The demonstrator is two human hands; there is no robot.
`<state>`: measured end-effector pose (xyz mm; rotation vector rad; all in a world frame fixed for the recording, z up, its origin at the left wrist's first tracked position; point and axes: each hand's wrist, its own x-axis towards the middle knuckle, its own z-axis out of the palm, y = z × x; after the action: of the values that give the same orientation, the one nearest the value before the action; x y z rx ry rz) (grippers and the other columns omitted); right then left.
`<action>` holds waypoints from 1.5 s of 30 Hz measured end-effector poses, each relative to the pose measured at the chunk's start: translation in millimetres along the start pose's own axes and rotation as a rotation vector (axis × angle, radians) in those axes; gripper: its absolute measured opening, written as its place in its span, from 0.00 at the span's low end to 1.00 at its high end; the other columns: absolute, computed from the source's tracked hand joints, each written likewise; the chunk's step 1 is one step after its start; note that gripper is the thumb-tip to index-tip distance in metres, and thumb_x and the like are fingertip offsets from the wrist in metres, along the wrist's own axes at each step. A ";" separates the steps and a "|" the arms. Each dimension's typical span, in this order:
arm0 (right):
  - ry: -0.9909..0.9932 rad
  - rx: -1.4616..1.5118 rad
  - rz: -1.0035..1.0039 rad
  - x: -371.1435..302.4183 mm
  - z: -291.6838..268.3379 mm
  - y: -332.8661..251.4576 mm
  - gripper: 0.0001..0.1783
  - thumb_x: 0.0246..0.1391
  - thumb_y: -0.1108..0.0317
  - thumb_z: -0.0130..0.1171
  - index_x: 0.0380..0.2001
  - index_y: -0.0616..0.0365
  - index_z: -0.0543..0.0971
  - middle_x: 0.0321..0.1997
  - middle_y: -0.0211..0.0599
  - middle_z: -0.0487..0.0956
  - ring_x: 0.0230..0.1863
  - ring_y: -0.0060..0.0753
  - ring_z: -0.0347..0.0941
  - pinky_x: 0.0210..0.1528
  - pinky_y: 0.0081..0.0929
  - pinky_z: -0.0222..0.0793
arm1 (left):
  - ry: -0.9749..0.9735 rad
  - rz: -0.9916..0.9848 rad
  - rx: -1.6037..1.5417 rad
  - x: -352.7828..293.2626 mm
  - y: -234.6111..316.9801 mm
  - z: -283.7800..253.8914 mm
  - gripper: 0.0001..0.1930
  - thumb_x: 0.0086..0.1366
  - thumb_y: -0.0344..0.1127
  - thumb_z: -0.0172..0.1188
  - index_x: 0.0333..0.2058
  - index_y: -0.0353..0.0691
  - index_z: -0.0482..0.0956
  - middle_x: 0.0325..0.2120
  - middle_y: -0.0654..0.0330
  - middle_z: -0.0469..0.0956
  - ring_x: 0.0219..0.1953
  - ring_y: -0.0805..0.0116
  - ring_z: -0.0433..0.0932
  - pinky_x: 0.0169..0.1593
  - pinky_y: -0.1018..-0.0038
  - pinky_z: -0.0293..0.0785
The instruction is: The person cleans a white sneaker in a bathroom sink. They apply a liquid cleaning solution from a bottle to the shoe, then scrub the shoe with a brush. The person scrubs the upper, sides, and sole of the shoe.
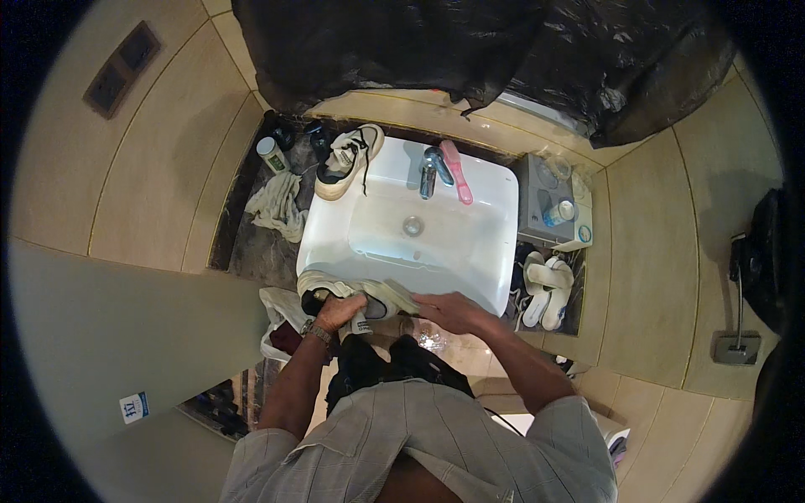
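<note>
A pale sneaker (321, 282) with a dark lining lies on its side over the front rim of the white sink (490, 277). My left hand (340, 313) is closed around it near its opening, beside the loose tongue. Against the toe end lies a pale, creased cloth (398, 297), and the fingers of my right hand (457, 313) pinch its right end. Part of the toe is hidden under it. A second sneaker (342, 163), off-white with dark laces, rests on the far left corner of the sink. A little water stands in the basin.
A chrome faucet (429, 172) and a pink brush (457, 172) are at the sink's back. Left stand a crumpled cloth (278, 205) and a white container (271, 154). Right are a grey box (534, 201) and white slippers (549, 289). Black plastic sheeting (377, 50) hangs above.
</note>
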<state>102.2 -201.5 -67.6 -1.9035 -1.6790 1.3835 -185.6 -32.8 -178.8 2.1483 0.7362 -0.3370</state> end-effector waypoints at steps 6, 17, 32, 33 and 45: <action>0.084 -0.055 -0.138 44.5 4.2 -17.7 0.24 0.69 0.57 0.53 0.65 0.49 0.75 0.56 0.52 0.82 0.54 0.57 0.80 0.58 0.44 0.74 | -0.010 -0.027 -0.012 -9.1 25.0 -19.5 0.18 0.75 0.49 0.46 0.54 0.51 0.76 0.48 0.55 0.82 0.46 0.49 0.82 0.51 0.58 0.78; 0.060 -0.063 -0.069 -3.5 -0.1 -1.0 0.26 0.69 0.53 0.53 0.68 0.45 0.72 0.57 0.53 0.81 0.53 0.58 0.80 0.58 0.47 0.75 | 0.163 0.111 -0.058 10.3 -33.4 34.2 0.14 0.71 0.38 0.52 0.53 0.48 0.76 0.46 0.55 0.83 0.42 0.48 0.84 0.43 0.58 0.82; 0.352 0.284 0.093 -26.1 83.9 12.2 0.29 0.72 0.48 0.50 0.72 0.41 0.68 0.59 0.54 0.81 0.57 0.52 0.81 0.61 0.40 0.73 | 0.170 -0.218 -0.951 22.9 0.4 5.8 0.19 0.65 0.48 0.60 0.42 0.38 0.84 0.36 0.57 0.83 0.39 0.68 0.79 0.46 0.65 0.75; 0.375 0.284 0.096 -22.4 86.1 12.1 0.29 0.72 0.48 0.50 0.72 0.41 0.68 0.58 0.54 0.81 0.57 0.52 0.81 0.61 0.40 0.73 | 0.183 -0.141 -0.800 20.1 1.4 2.4 0.17 0.66 0.47 0.59 0.42 0.38 0.83 0.37 0.56 0.83 0.40 0.65 0.80 0.46 0.65 0.75; 0.516 0.340 0.187 2.0 96.4 -22.9 0.30 0.72 0.51 0.50 0.72 0.46 0.68 0.47 0.59 0.83 0.44 0.47 0.83 0.54 0.37 0.75 | 0.250 0.006 -1.049 38.3 -22.5 17.0 0.09 0.65 0.36 0.64 0.38 0.37 0.83 0.36 0.65 0.80 0.39 0.70 0.78 0.45 0.68 0.75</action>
<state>13.7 -229.8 -102.2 -2.0192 -0.9815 1.0266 -168.7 -20.1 -221.4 1.1910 0.7980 0.2931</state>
